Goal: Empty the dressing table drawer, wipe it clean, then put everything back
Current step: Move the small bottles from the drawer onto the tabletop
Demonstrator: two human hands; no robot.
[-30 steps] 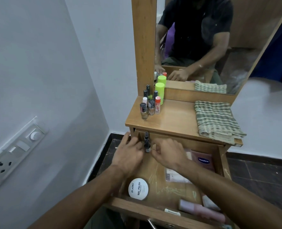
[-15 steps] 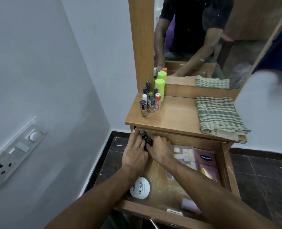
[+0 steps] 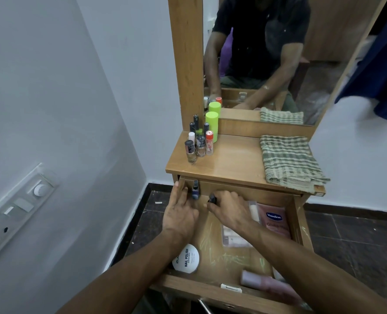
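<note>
- At the drawer's (image 3: 298, 219) far left corner, the left hand (image 3: 181, 217) lies with fingers stretched forward, fingertips beside an upright dark blue bottle (image 3: 195, 190); whether they touch it cannot be told.
- Just right of that bottle, the right hand (image 3: 230, 210) curls its fingers around a small dark bottle (image 3: 212, 198), only the cap showing above the knuckles.
- Both bottles sit close under the tabletop's (image 3: 231, 162) front edge, near each other but apart.
- Inside the open drawer: a round white tin (image 3: 187, 258) marked "NAIL POLISH" at the near left, partly under the left forearm; a pink Vaseline sachet (image 3: 275, 219) at the far right; a clear packet (image 3: 234, 237) beside it, mostly hidden by the right arm; a blurred pink tube (image 3: 264, 283) along the near right edge.
- The drawer floor shows pale scratch marks.
- On the tabletop's rear left stands a cluster of nail polish bottles (image 3: 198, 143) with a tall lime-green can (image 3: 211, 125) behind and a slim orange-capped tube (image 3: 209, 142) on its right.
- A folded green checked cloth (image 3: 288, 163) lies on the tabletop's right side, hanging slightly past the front edge.
- Behind stands a mirror (image 3: 278, 53) showing the person's reflection.
- On the left wall is a switch panel (image 3: 15, 211).
</note>
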